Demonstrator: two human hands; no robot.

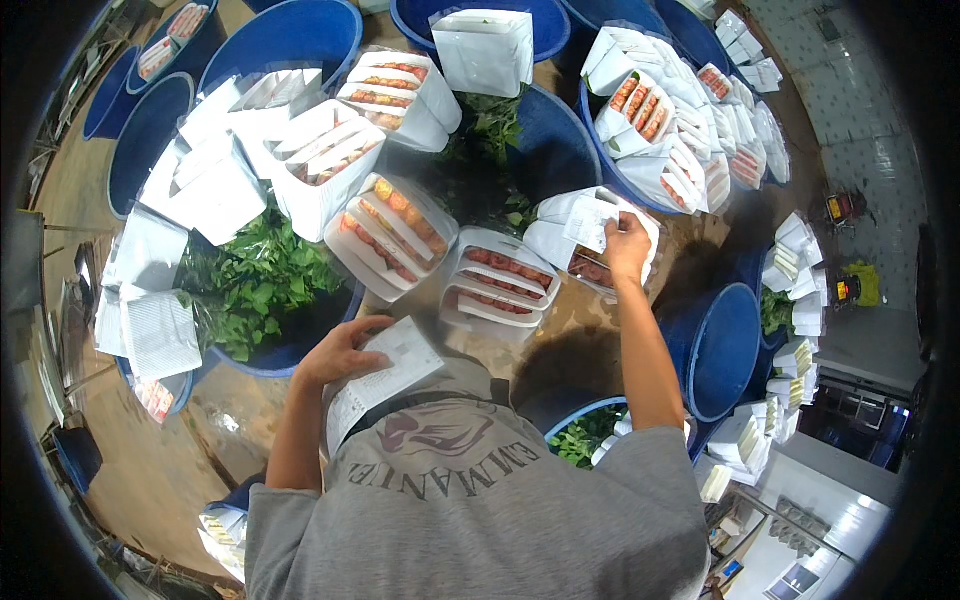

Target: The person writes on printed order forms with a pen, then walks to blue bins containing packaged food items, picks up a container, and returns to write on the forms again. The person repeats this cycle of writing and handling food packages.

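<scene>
Pinches slip [588, 224] over bunch [590, 269] w/ R hand [627, 243], 2 o'clock, grips papers [398, 368] w/ L hand [343, 353], 8 o'clock, prob. for access.

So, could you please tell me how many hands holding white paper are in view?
2. The left hand holds white papers in front of the person's waist; the right hand holds a white slip at a wrapped bundle. No other hand shows.
</scene>
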